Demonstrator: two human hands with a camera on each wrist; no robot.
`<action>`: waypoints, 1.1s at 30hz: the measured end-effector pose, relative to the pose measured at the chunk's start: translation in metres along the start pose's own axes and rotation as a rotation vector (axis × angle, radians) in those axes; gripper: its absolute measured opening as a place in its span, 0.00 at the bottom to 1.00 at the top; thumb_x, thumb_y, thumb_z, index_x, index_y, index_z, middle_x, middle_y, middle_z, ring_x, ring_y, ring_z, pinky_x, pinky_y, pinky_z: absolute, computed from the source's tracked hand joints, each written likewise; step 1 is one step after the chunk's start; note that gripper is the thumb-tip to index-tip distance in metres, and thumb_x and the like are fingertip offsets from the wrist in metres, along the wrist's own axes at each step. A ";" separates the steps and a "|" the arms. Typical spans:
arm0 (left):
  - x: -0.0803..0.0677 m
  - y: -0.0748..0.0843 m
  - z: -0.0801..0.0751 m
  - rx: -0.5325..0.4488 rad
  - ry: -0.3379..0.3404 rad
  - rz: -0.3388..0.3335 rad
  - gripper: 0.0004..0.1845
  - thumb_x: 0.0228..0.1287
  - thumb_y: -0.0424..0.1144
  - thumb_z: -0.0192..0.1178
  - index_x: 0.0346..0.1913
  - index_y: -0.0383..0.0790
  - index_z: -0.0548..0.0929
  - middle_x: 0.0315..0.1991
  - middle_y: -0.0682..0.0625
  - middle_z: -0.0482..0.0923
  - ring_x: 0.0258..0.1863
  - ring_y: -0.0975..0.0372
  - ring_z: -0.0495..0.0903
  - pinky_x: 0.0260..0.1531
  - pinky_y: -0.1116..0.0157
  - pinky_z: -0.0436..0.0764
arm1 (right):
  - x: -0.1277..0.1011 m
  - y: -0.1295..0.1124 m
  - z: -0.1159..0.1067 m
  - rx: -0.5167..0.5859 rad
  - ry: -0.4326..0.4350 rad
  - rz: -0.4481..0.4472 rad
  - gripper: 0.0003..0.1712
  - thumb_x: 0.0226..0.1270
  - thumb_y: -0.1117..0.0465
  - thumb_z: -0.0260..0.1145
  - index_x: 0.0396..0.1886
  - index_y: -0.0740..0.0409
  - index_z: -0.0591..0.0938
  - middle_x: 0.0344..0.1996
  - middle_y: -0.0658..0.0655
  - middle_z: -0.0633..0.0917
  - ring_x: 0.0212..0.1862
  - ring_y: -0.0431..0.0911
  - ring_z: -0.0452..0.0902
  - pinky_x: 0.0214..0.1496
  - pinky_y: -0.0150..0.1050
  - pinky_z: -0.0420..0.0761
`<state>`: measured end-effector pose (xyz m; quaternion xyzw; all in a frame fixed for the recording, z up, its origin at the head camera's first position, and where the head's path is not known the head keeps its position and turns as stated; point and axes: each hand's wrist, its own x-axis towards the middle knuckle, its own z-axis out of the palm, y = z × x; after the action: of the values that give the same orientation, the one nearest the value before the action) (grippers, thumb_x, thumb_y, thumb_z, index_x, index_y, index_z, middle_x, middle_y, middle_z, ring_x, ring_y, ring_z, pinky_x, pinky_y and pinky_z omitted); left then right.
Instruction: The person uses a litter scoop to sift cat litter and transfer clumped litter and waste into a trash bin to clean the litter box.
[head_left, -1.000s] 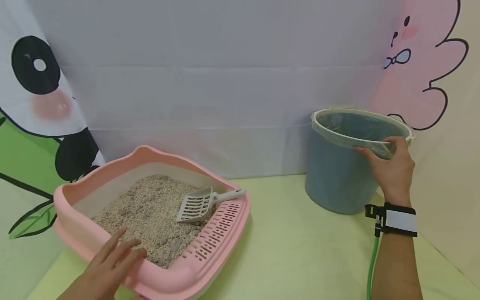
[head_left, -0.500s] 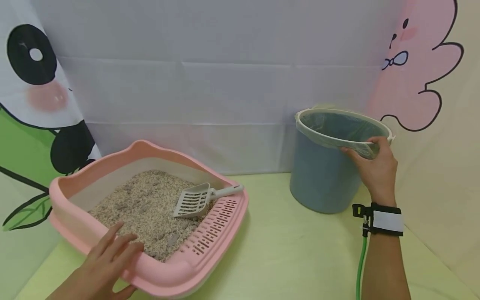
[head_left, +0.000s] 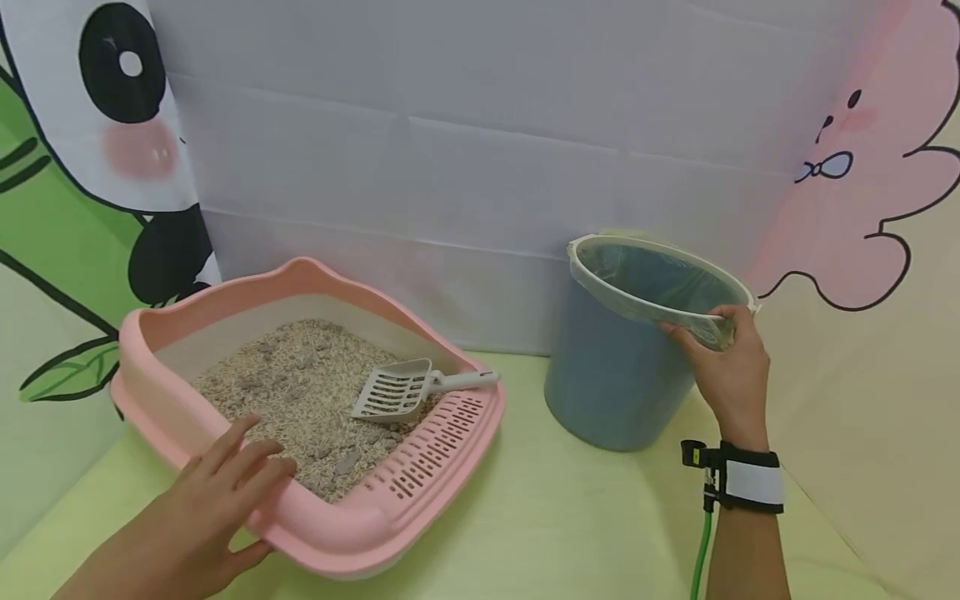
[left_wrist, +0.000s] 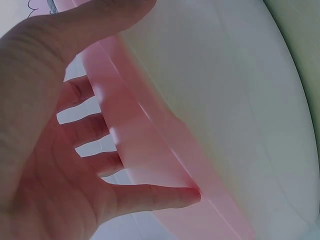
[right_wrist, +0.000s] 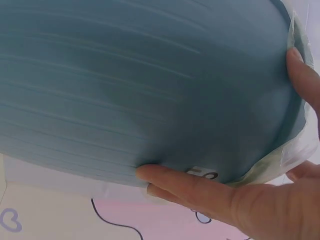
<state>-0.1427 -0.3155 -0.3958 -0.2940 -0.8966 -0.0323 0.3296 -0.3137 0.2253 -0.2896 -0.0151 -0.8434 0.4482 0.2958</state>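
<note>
In the head view a pink and cream litter box stands at the left, filled with grainy litter that has grey clumps. A pale slotted litter scoop lies on the litter, its handle resting on the box's perforated ledge. My left hand holds the near-left rim, several fingers over it and the thumb outside. At the right is a blue-grey trash bin with a clear liner and a pale rim ring, leaning slightly. My right hand grips its near-right rim; the right wrist view shows fingers against the bin's outer wall.
A yellow-green cloth covers the surface. Behind stands a grey-white backdrop with cartoon figures at both sides. A green cable runs from the black band on my right wrist.
My right hand has brought the bin leftward, closer to the litter box. My left hand keeps its place on the box's rim. The head view has shifted and tilted a little.
</note>
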 end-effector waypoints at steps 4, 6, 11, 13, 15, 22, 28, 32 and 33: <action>0.003 0.003 -0.006 0.017 -0.070 -0.040 0.46 0.29 0.59 0.88 0.57 0.52 0.80 0.54 0.48 0.81 0.65 0.37 0.69 0.48 0.35 0.81 | -0.007 -0.004 0.008 0.022 -0.018 -0.013 0.36 0.64 0.45 0.78 0.61 0.57 0.70 0.68 0.64 0.76 0.73 0.59 0.69 0.69 0.65 0.71; 0.003 0.005 -0.007 0.018 -0.089 -0.048 0.50 0.18 0.50 0.90 0.57 0.52 0.80 0.54 0.48 0.81 0.65 0.37 0.70 0.47 0.32 0.81 | -0.008 -0.007 0.012 0.025 -0.026 -0.023 0.37 0.64 0.45 0.78 0.61 0.56 0.70 0.68 0.64 0.77 0.73 0.59 0.70 0.68 0.65 0.71; -0.001 0.006 -0.009 0.035 -0.090 -0.045 0.45 0.34 0.64 0.85 0.57 0.51 0.79 0.54 0.47 0.81 0.64 0.37 0.70 0.43 0.35 0.83 | -0.010 -0.016 0.024 0.028 -0.053 -0.052 0.38 0.64 0.42 0.78 0.62 0.54 0.70 0.65 0.65 0.78 0.68 0.58 0.73 0.63 0.61 0.73; -0.003 0.007 -0.009 0.026 -0.081 -0.045 0.41 0.49 0.75 0.71 0.57 0.50 0.79 0.54 0.47 0.81 0.64 0.38 0.70 0.43 0.35 0.84 | -0.012 -0.020 0.029 0.033 -0.068 -0.069 0.38 0.64 0.42 0.78 0.62 0.54 0.70 0.64 0.65 0.79 0.67 0.58 0.73 0.62 0.60 0.73; -0.005 0.009 -0.009 0.017 -0.071 -0.050 0.40 0.58 0.79 0.53 0.58 0.50 0.79 0.54 0.47 0.81 0.64 0.38 0.70 0.44 0.35 0.83 | -0.014 -0.024 0.034 0.043 -0.082 -0.086 0.38 0.63 0.43 0.78 0.62 0.54 0.70 0.63 0.66 0.79 0.66 0.58 0.73 0.61 0.59 0.73; 0.004 0.022 -0.010 0.060 -0.033 -0.038 0.45 0.42 0.71 0.79 0.57 0.43 0.80 0.54 0.47 0.80 0.64 0.39 0.74 0.77 0.54 0.69 | -0.021 -0.036 0.045 0.058 -0.115 -0.103 0.38 0.63 0.41 0.78 0.63 0.51 0.70 0.57 0.67 0.82 0.58 0.57 0.76 0.53 0.50 0.73; 0.011 0.037 -0.016 0.063 -0.082 -0.121 0.47 0.23 0.49 0.91 0.55 0.42 0.81 0.55 0.45 0.80 0.65 0.37 0.75 0.56 0.40 0.81 | -0.025 -0.043 0.047 0.004 -0.159 -0.101 0.44 0.66 0.38 0.74 0.75 0.44 0.66 0.42 0.70 0.84 0.37 0.57 0.78 0.41 0.46 0.76; 0.015 0.052 -0.021 0.050 -0.173 -0.201 0.42 0.33 0.50 0.89 0.57 0.47 0.80 0.58 0.46 0.79 0.69 0.34 0.72 0.50 0.33 0.82 | -0.029 -0.054 0.028 -0.157 -0.204 -0.106 0.58 0.64 0.32 0.72 0.85 0.40 0.52 0.59 0.77 0.82 0.50 0.73 0.84 0.42 0.60 0.82; 0.016 0.054 -0.022 0.061 -0.184 -0.204 0.41 0.35 0.50 0.88 0.57 0.48 0.79 0.59 0.46 0.79 0.70 0.34 0.72 0.48 0.33 0.82 | -0.034 -0.060 0.022 -0.210 -0.199 -0.105 0.61 0.64 0.32 0.72 0.86 0.43 0.50 0.66 0.77 0.78 0.56 0.76 0.81 0.44 0.65 0.81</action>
<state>-0.1102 -0.2683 -0.3768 -0.1928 -0.9489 -0.0114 0.2497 -0.2825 0.1634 -0.2691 0.0429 -0.9104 0.3409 0.2305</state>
